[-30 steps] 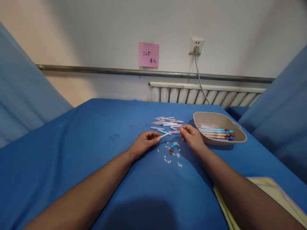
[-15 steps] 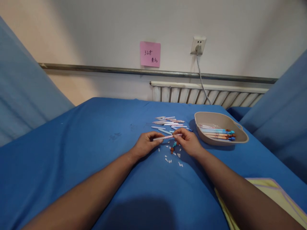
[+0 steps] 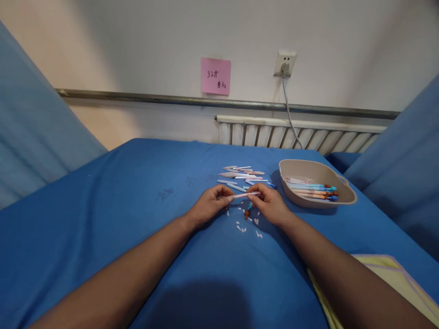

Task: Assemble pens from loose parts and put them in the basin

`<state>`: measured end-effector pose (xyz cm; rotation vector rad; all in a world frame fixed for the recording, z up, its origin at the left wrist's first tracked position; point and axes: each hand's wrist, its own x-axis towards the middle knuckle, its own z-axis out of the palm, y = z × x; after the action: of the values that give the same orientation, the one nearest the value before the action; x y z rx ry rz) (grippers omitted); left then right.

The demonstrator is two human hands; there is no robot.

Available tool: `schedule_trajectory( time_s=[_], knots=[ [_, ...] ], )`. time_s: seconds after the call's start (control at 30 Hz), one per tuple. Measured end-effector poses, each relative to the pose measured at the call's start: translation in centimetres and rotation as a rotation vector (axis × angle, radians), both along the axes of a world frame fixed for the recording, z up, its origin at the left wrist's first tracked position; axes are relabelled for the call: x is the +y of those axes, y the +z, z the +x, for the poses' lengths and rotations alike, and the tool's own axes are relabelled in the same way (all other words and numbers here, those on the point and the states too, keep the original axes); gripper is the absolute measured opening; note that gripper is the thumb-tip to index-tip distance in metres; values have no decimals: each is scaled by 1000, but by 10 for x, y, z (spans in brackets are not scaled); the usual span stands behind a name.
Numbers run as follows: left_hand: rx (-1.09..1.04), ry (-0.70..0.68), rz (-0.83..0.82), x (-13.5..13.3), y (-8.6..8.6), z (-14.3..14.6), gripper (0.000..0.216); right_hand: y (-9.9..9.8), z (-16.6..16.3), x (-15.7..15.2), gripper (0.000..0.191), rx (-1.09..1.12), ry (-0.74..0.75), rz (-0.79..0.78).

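Observation:
A pinkish-white pen (image 3: 242, 195) lies level between my two hands, just above the blue sheet (image 3: 113, 196). My left hand (image 3: 210, 203) is closed, pinching its left end between thumb and fingers. My right hand (image 3: 269, 201) grips the right end the same way. Below the pen, several small white tips (image 3: 239, 228) are scattered, with a brown piece (image 3: 246, 214) and a teal piece (image 3: 250, 206) near my right fingers. Behind my hands lie several loose pen parts (image 3: 242, 174), white, pink and pale blue. My fingers hide both ends of the pen.
To the right stands a beige basket (image 3: 318, 164) with several pens (image 3: 310, 188) in it. A yellow cloth (image 3: 387, 269) lies at the lower right, partly under my right arm. Behind are a radiator (image 3: 260, 132), a metal rail (image 3: 154, 98) and a pink note (image 3: 216, 76) on the wall.
My left fingers have closed further over the pen's left end, which stuck out past the thumb before. A brown piece now shows beneath my left hand. My right hand has barely moved.

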<state>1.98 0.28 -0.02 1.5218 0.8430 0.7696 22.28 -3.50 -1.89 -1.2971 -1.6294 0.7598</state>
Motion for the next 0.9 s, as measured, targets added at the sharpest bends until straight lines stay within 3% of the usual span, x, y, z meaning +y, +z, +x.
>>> schedule_trajectory(
  time_s=[0.4, 0.9],
  knots=[
    [-27, -25, -44, 0, 2, -2, 24, 1, 4, 2, 17, 67, -17, 14],
    [28, -38, 16, 0, 6, -3, 21, 4, 6, 3, 18, 88, -59, 3]
  ],
)
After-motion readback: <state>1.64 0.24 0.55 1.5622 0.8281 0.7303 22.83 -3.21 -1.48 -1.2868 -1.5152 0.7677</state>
